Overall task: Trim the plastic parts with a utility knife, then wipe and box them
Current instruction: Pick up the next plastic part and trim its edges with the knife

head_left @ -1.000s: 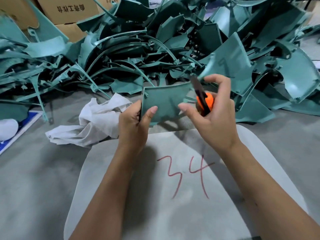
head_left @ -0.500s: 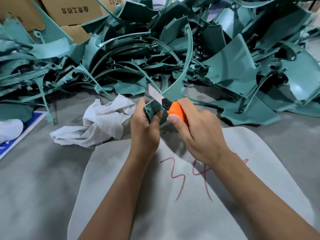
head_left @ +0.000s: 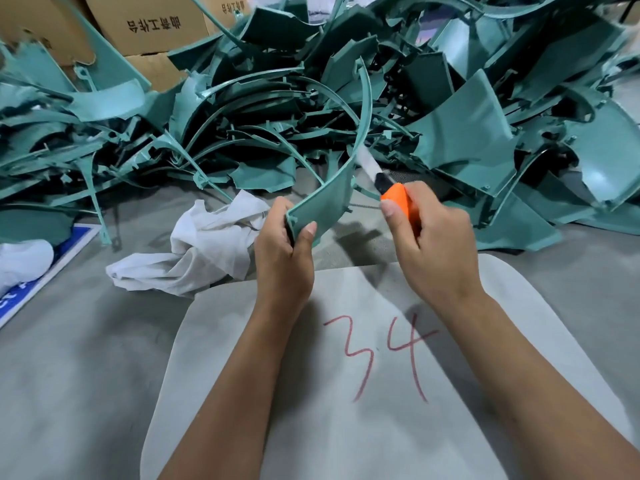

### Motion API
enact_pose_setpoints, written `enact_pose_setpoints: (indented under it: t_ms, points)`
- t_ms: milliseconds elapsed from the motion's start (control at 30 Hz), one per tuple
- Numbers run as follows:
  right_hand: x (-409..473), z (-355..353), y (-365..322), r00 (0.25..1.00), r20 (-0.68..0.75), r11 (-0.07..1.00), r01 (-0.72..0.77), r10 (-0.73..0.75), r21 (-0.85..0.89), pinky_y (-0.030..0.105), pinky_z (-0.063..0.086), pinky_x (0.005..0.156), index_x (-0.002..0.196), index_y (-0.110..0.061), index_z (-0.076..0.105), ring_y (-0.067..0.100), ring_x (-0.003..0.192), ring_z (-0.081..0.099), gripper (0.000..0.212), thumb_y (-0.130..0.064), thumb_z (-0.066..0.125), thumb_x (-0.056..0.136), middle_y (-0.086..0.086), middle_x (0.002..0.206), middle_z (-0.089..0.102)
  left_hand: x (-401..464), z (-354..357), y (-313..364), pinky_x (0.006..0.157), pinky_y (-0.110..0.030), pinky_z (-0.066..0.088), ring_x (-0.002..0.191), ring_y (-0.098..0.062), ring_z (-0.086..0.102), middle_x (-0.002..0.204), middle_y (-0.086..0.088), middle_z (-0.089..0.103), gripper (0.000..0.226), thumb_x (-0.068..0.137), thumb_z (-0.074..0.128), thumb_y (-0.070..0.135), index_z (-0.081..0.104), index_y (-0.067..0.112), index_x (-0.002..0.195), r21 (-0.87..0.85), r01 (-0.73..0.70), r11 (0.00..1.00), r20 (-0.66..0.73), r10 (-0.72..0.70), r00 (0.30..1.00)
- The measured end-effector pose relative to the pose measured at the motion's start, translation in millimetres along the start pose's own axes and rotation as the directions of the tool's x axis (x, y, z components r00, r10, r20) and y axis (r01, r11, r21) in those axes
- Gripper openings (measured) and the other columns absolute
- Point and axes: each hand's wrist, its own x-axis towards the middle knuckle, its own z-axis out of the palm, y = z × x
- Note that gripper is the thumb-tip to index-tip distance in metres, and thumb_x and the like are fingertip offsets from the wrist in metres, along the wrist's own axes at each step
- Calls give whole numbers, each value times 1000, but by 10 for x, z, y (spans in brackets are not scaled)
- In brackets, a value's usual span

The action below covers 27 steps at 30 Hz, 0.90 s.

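Note:
My left hand (head_left: 285,242) grips the wide lower end of a curved teal plastic part (head_left: 332,192), which arcs up and away over the pile. My right hand (head_left: 429,247) holds an orange utility knife (head_left: 398,197) with its pale blade out, lying against the right edge of that part about midway up. A crumpled white cloth (head_left: 204,247) lies on the grey surface just left of my left hand.
A big heap of teal plastic parts (head_left: 460,143) fills the back and right. Cardboard boxes (head_left: 152,26) stand at the back left. A grey board marked "34" (head_left: 381,393) lies under my forearms. A blue-edged sheet (head_left: 45,271) sits at left.
The part has been turned from a flat panel facing me to edge-on, its long curve pointing up. My right hand with the knife has slid up and right along its edge.

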Motion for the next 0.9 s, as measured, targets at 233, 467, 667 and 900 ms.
enact_pose_setpoints:
  t_ms: [233,467,667,900]
  points:
    - [-105,99,-243,941,206,962,273,-268,5,41,44,54,107,-15,63,34,63,57,44,-55,42,104,-3,69,52,12,-5,29,68,-18,45,75,0,58,82,9,63,30,76,52,-5,56,21,90,-27,-24,999,37,25,999]
    - [-89,42,-135,953,208,974,225,-221,8,41,43,57,105,-19,60,28,62,52,42,-57,43,105,-5,69,53,3,24,-8,86,-58,54,94,-30,68,100,-6,72,37,90,60,5,61,40,100,-146,-51,988,125,70,990]
    - [-74,38,-71,951,223,977,210,-215,47,43,44,57,102,-19,61,24,60,50,41,-56,44,105,-6,67,50,1,35,-37,88,-57,54,96,-25,68,101,1,72,38,89,60,5,62,40,102,-177,-24,984,147,51,988]
    - [-57,22,8,960,194,978,191,-204,87,38,41,55,98,-22,61,19,59,46,39,-57,45,105,-9,66,47,-14,46,-46,87,-62,51,97,-39,65,103,-15,69,21,92,57,-1,59,1,112,-230,-34,973,199,82,977]
